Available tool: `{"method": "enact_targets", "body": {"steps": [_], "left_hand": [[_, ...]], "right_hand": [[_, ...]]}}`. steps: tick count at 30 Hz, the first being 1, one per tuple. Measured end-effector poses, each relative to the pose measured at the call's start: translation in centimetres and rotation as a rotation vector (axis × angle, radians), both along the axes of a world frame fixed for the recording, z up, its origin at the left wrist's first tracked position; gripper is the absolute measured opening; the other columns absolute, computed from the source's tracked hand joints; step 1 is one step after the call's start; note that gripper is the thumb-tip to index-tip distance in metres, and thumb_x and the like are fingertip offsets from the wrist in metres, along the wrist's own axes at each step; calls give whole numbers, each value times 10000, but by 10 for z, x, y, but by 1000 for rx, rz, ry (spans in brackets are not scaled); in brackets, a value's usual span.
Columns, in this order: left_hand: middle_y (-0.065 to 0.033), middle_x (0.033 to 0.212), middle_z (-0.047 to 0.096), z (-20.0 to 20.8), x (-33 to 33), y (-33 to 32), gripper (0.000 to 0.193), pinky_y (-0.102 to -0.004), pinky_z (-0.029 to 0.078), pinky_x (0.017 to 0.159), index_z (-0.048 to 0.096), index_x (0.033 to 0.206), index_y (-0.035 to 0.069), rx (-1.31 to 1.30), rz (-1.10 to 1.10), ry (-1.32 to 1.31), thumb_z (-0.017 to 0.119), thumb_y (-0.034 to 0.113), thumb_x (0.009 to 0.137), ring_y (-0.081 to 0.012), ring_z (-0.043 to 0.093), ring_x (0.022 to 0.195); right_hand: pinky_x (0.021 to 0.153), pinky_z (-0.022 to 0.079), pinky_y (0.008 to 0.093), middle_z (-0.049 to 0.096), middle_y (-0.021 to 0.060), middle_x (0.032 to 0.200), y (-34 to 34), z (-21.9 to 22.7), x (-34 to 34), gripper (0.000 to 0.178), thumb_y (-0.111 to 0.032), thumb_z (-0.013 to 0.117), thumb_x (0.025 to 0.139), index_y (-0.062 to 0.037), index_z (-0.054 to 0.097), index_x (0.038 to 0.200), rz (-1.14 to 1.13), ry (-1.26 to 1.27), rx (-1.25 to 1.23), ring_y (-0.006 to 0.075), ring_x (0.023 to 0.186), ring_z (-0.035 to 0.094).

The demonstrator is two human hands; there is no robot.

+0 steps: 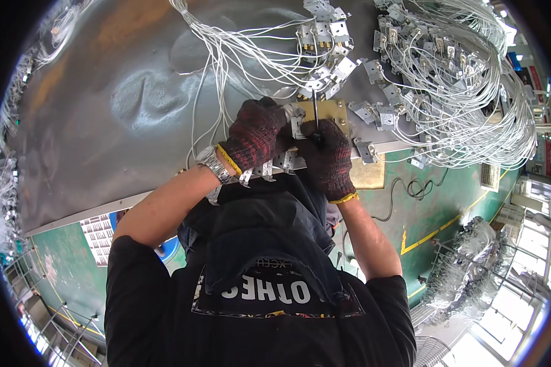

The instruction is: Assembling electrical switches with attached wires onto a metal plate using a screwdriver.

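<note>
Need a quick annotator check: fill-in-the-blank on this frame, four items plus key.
1. The right hand, gripping a slim black-shafted tool, wears a knit glove with a ____ cuff edge.
2. The silver wristwatch is on the ____ wrist.
3. The wires bundled on the bench are ____.
4. The floor is mostly ____.

Missing words: yellow; left; white; green.

From where I stand it's a factory workshop: scuffed metal bench point(98, 147) at ten o'clock, heaped white wires point(471, 116) at two, yellow-lined green floor point(422, 214) towards four
</note>
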State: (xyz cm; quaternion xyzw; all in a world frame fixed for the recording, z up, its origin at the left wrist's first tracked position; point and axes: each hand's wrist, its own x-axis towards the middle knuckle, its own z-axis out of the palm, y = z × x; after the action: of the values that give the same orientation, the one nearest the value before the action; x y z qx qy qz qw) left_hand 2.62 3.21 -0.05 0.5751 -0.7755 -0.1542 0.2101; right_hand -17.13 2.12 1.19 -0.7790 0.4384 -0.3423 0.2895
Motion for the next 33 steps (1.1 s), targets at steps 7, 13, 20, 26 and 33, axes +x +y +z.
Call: {"method": "enact_targets", "body": {"steps": [7,13,20,26,33], "left_hand": [[-113,1052,733,3,-6,-3,702,-464,493,910,657,1330,173,48,-3,-22,867,448,719,-315,678,1019],[-126,1202,708,-18,-10,2,687,-448,480,1004,649,1337,168,-169,7,-146,868,424,738,-323,651,1136],[-102,1103,723,-11,-10,-2,613,-467,484,959,665,1263,156,-167,-20,83,879,324,714,-321,663,1055],[-84,1052,728,-7,-12,-2,536,-445,496,928,683,1226,159,-266,-35,83,852,292,735,-306,676,1003],[-59,1087,740,-16,-18,-7,508,-408,508,950,691,1226,145,-65,-21,72,826,224,743,-285,683,1017]], "right_hand": [[631,543,313,668,90,855,-6,-4,-7,153,-33,728,880,-33,662,1017,6,14,21,168,691,685],[606,534,292,652,49,802,-13,29,-28,222,-68,705,936,-18,642,1144,98,98,512,100,676,633],[629,547,262,639,20,943,-9,75,-72,525,-32,621,984,-48,486,1490,98,71,828,83,769,620],[712,563,300,673,84,1044,6,88,-77,472,27,588,958,-34,572,1425,281,148,542,139,854,651],[867,554,451,701,227,1091,12,103,-54,318,-43,657,922,-7,678,1238,322,338,110,411,1011,689]]}}
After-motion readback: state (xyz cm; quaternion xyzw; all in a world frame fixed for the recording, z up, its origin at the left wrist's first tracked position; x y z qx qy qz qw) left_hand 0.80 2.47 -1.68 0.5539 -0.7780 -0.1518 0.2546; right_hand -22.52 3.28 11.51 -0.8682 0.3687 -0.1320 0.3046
